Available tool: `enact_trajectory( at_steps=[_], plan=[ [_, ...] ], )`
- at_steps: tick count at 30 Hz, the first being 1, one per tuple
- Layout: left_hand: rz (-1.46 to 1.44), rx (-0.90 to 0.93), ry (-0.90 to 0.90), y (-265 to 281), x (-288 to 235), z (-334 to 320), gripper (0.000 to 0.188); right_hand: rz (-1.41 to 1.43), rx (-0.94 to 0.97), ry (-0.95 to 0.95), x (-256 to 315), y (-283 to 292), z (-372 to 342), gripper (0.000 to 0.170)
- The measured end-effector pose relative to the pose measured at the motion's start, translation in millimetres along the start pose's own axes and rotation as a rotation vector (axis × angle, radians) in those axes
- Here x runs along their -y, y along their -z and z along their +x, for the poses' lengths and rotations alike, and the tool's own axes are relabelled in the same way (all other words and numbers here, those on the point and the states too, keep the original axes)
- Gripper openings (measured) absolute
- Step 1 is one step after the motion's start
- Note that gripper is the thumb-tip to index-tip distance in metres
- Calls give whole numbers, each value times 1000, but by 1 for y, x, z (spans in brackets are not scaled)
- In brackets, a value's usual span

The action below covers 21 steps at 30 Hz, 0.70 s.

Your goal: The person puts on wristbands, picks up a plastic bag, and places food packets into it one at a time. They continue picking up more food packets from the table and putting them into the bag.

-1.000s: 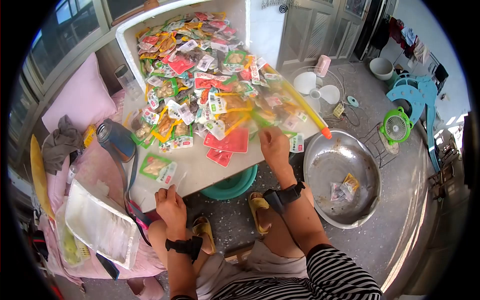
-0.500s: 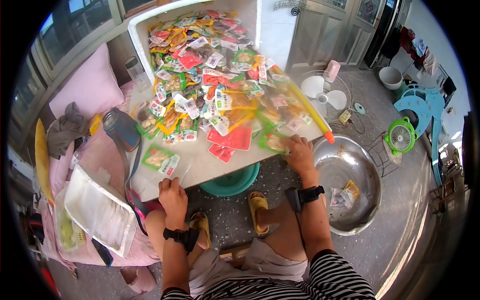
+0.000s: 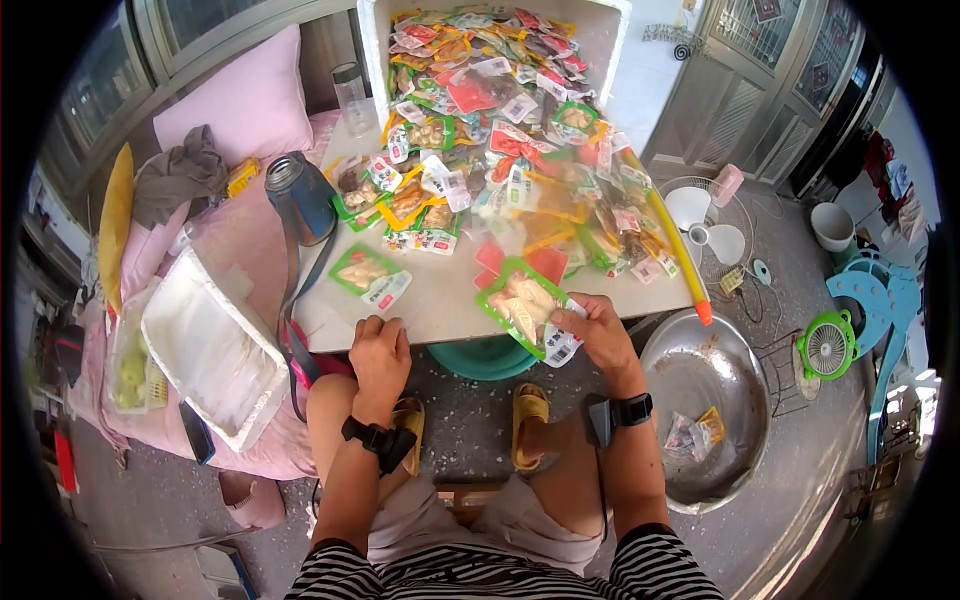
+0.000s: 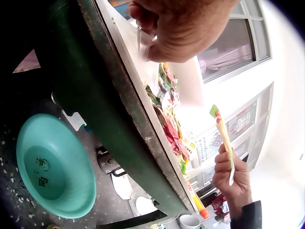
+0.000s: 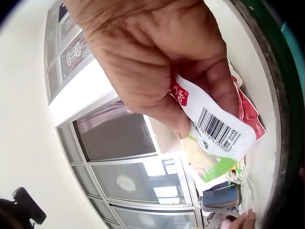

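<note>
My right hand [image 3: 603, 335] pinches a green-edged snack packet [image 3: 525, 303] by its white end, thumb on top, above the table's front edge. Pale pieces show through the packet's clear window, and its barcode faces the right wrist view. At the front edge on the left, my left hand [image 3: 378, 358] has its fingers curled, pinching a clear plastic bag [image 4: 143, 45]. Just beyond it another green-edged packet [image 3: 368, 275] lies flat on the table [image 3: 440, 300]. Red packets [image 3: 548, 264] lie behind the held packet, partly covered by it.
A white foam box [image 3: 618, 50] lies on its side, mixed snack packets spilling from it. A yellow tube [image 3: 675, 235] borders the pile at right. On the floor stand a metal basin [image 3: 655, 350] with a few packets and a green basin [image 3: 480, 362]. A blue flask [image 3: 305, 200] stands left.
My right hand reached to the table's front right edge, took the green-edged packet there and brought it up and left. The left hand stays by the front edge. The head view has shifted.
</note>
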<state>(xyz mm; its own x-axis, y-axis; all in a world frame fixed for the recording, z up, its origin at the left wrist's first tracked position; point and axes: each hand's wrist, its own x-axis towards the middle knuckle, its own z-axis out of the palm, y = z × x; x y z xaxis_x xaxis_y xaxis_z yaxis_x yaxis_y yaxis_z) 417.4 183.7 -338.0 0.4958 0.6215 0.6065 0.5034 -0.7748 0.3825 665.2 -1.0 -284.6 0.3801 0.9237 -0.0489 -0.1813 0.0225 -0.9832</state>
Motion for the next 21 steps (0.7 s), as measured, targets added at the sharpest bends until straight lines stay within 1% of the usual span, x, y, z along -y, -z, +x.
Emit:
enact_trajectory(
  at_steps=[3,4,7,8,11,12,15,18,21],
  plan=[
    [-49,-28,28,2,1,1,16,-61,142,-97,-20,-25,19,25],
    [-52,-32,33,3,1,1,15,-33,160,-135,-32,-30,26,26],
    [-68,-41,32,4,2,2,14,-59,226,-189,-33,-49,38,26],
    [-71,-42,26,4,2,2,14,-66,235,-163,-42,-54,44,25],
    [-73,-46,10,5,3,1,16,-106,212,-255,-56,-63,58,26],
    [-74,-48,5,6,4,1,16,-111,201,-178,-61,-70,62,26],
    [-60,-47,9,11,0,2,18,-56,173,-180,-53,-86,68,26],
    [-51,-55,-22,13,-1,1,21,-86,145,-174,-57,-98,80,27],
    [-81,-52,-25,13,0,0,23,52,163,-183,-64,-120,88,27]
  ],
)
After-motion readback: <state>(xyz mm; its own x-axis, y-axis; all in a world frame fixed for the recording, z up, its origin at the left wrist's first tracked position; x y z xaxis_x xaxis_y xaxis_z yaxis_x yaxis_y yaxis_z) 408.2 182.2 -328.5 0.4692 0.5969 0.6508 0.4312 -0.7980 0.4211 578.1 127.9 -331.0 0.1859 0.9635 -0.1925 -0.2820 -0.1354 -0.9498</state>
